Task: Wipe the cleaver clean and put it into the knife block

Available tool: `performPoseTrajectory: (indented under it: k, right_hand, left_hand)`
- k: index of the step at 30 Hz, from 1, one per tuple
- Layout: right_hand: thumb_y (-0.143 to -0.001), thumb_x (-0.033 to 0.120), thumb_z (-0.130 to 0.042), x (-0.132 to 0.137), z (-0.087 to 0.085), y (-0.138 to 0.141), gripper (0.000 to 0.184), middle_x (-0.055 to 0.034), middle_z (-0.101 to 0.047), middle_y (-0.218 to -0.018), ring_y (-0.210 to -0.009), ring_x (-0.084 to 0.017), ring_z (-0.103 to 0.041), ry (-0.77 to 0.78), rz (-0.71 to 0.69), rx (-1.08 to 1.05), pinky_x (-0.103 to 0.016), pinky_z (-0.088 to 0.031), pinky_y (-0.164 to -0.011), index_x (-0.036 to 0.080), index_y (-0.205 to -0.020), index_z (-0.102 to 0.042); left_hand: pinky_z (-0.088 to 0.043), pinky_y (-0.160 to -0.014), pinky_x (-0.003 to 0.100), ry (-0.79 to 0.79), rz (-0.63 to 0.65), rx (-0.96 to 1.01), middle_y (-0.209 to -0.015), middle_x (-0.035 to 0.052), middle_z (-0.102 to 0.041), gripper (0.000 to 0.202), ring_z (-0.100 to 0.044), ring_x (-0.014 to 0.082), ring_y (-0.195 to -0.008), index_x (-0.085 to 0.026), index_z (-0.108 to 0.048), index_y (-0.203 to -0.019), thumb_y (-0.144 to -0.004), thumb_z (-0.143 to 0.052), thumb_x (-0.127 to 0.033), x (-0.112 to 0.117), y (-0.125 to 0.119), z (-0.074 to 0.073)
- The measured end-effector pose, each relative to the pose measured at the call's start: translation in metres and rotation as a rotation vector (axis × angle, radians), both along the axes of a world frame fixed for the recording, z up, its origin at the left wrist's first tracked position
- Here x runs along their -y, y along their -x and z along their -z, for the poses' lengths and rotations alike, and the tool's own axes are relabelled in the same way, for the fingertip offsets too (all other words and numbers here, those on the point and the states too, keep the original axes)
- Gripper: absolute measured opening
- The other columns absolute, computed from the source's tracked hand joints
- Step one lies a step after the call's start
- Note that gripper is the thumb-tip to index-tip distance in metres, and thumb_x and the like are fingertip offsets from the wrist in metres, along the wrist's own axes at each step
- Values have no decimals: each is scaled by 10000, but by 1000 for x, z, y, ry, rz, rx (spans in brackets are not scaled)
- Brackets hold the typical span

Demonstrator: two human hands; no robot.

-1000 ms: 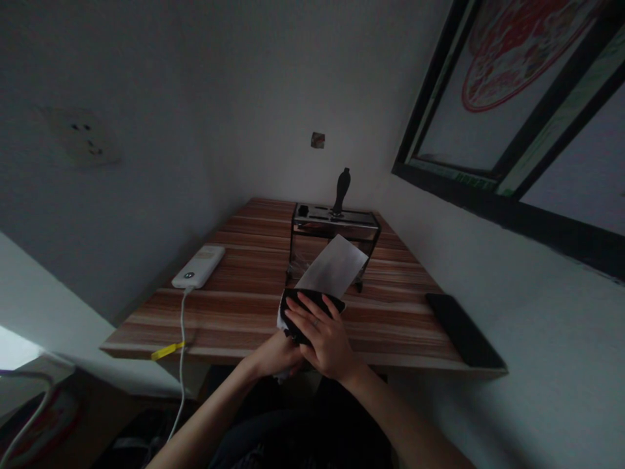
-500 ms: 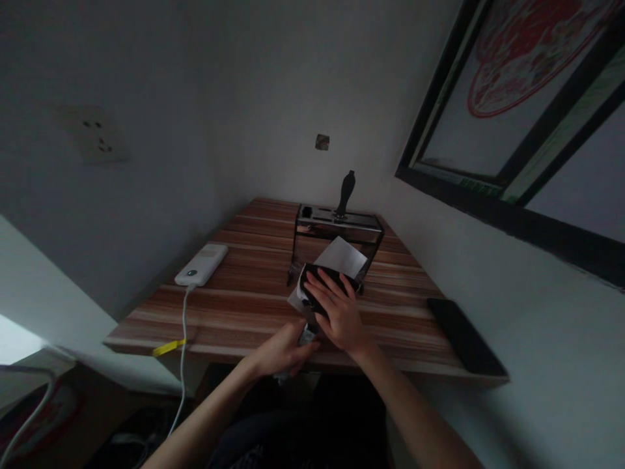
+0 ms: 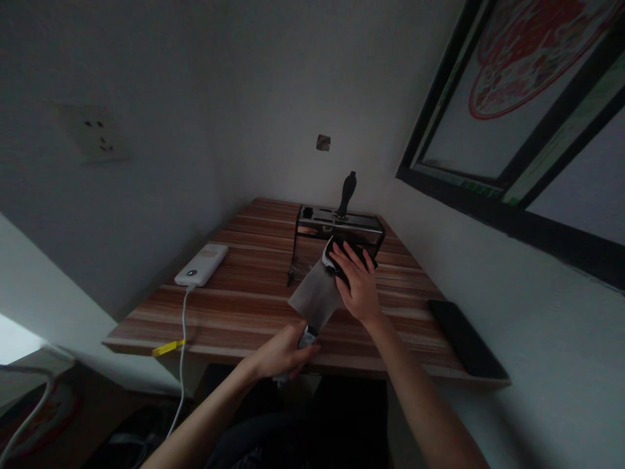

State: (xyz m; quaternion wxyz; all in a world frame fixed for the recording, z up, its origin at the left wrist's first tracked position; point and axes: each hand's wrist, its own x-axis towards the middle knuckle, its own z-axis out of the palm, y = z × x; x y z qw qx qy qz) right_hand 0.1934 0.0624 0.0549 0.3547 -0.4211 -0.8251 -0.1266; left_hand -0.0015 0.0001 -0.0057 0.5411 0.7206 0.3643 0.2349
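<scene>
Currently the left hand (image 3: pixel 288 352) grips the cleaver's handle (image 3: pixel 307 337). Fingers spread, the right hand (image 3: pixel 359 283) holds a pad (image 3: pixel 331 263) on the blade (image 3: pixel 316 296).

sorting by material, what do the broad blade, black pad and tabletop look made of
Blade: likely steel, dull finish; even grey. Black pad: matte, perhaps cloth or leather; too dark to tell. Tabletop: wood or wood-look laminate, smooth; brown streaked grain.

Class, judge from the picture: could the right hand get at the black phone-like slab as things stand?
Probably yes: only tabletop shows between the right hand and the black slab, though that hand lies on the black pad.
</scene>
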Motion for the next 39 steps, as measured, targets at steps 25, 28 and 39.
performPoseTrajectory:
  k: [25,28,39]
  right_hand:
    - [-856,148,-371,36,20,33,490,-27,-405,-1413,-1360,-199,-237,56,22,-89,-505,-57,-1115,218,-1341,-372]
    - [-850,154,-374,48,28,43,506,-34,-403,-1414,-1361,-204,-234,87,-16,-50,-503,-66,-1114,206,-1353,-358]
    - [-841,161,-371,79,45,58,536,-28,-373,-1432,-1369,-191,-208,217,-152,28,-472,-47,-1120,192,-1374,-328]
  left_hand:
    - [-296,-368,134,-4,22,24,-426,-90,-449,165,-381,45,-328,-165,-435,-812,-830,-481,-323,0,-1,-2]
    - [-311,-352,137,17,25,50,-444,-82,-464,169,-398,50,-324,-148,-456,-876,-824,-472,-308,-1,-1,0]
    - [-317,-373,178,62,-52,1,-474,-43,-469,37,-433,79,-370,-149,-487,-717,-682,-484,-160,0,1,8]
